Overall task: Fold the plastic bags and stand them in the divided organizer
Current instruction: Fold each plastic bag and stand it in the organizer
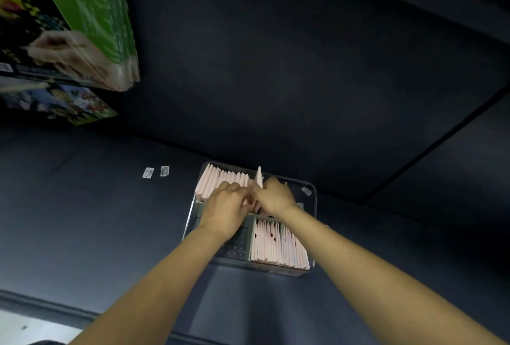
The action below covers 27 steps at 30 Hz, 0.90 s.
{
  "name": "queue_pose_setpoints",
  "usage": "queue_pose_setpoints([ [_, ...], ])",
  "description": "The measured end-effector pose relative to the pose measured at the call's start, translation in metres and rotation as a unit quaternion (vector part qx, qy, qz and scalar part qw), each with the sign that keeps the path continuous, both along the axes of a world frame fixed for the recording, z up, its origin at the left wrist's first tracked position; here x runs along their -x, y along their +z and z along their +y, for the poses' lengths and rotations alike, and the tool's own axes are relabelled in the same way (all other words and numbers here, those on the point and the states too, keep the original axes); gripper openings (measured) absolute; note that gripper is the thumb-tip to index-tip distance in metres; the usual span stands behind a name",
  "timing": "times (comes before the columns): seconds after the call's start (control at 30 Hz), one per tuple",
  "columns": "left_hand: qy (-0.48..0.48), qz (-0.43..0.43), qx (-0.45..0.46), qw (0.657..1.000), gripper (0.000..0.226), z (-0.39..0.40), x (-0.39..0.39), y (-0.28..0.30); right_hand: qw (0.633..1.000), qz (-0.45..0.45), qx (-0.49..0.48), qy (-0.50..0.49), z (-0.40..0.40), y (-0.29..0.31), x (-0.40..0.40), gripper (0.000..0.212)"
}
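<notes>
A clear divided organizer [310,234] sits on the dark table. Rows of folded pale pink bags stand in its far compartment [218,180] and its near right compartment [278,245]. Both hands are over the far row. My right hand [273,195] pinches one folded pink bag [259,177] that sticks up above the row. My left hand [225,208] has its fingers curled against the standing bags beside it, holding them back. A grey-green divider [249,230] shows between the compartments.
Two small white labels [156,172] lie on the table left of the organizer. Green and printed cardboard boxes [82,27] stand at the far left. A dark wall rises just behind the organizer. A pale floor strip shows at the bottom left.
</notes>
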<state>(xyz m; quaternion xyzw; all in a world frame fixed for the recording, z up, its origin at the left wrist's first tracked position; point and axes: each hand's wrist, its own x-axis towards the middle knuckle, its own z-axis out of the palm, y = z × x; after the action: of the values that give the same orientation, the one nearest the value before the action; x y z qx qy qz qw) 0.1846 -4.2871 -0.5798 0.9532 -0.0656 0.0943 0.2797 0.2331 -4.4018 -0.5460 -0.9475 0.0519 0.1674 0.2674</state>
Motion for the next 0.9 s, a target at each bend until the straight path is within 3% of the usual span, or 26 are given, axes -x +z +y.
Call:
queue_pose_setpoints([
  [0.17,-0.008,-0.018,0.021,1.0,0.018,0.001,0.003,-0.003,0.985,-0.111,0.103,0.083,-0.015,-0.006,0.017,0.043],
  [0.43,0.013,-0.063,-0.016,0.998,0.018,0.008,0.009,-0.007,0.951,-0.113,0.215,0.194,-0.007,-0.015,0.016,0.046],
  [0.57,0.064,-0.122,-0.037,0.99,0.026,0.017,0.013,-0.006,0.959,-0.089,0.19,0.192,-0.008,-0.018,0.017,0.059],
  [0.7,0.162,0.044,0.039,0.985,0.068,0.023,0.014,-0.015,0.983,-0.067,0.094,0.144,-0.011,-0.023,0.023,0.053],
  [0.77,0.169,0.108,0.09,0.976,0.073,0.021,0.016,-0.02,0.99,-0.048,0.047,0.121,-0.012,-0.024,0.023,0.054],
  [0.9,0.14,0.12,0.113,0.976,0.073,0.019,0.016,-0.023,0.993,-0.05,0.02,0.104,-0.022,-0.021,0.026,0.066],
])
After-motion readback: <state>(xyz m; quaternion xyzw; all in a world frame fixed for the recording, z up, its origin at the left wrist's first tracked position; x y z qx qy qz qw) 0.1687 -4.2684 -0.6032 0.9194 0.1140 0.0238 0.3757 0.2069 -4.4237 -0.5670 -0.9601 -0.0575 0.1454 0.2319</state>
